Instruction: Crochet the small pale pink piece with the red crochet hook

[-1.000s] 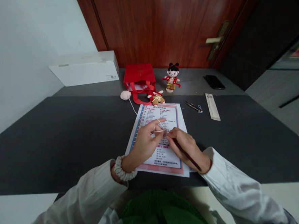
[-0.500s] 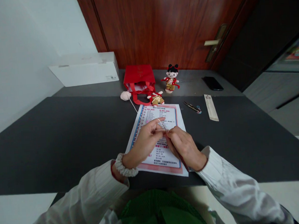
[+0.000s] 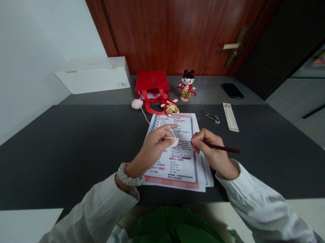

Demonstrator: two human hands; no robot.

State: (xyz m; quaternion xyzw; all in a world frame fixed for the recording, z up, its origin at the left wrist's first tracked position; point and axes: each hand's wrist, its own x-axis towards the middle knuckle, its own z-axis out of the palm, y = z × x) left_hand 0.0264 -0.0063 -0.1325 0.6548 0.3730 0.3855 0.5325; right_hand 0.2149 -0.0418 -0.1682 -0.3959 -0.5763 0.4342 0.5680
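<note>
the left hand (image 3: 155, 145) sits over the printed crochet pattern sheets (image 3: 178, 155), its fingers curled and pinching a small pale crocheted piece (image 3: 175, 142) against the thumb, with the forefinger raised and cream yarn (image 3: 170, 132) looped taut across it. the right hand (image 3: 210, 148) lies just beside it at about three o'clock, fingers closed around a slim dark red crochet hook (image 3: 221, 147) in a pen grip, the shaft pointing toward three o'clock and not touching the pale piece. both hands are over the sheets, which lie near the front edge of a dark grey table (image 3: 70, 149). a thin strand (image 3: 145, 118) runs from the sheets toward a cream yarn ball (image 3: 137, 104) at eleven o'clock. at twelve o'clock stand a red gift bag (image 3: 151, 82) and a small doll (image 3: 187, 85), with a smaller doll (image 3: 170, 107) lying nearer the sheets. small scissors (image 3: 209, 116) and a paper strip (image 3: 230, 116) lie at one o'clock, and a black phone (image 3: 232, 90) lies beyond them. a white scrunchie (image 3: 129, 179) circles the left wrist.
</note>
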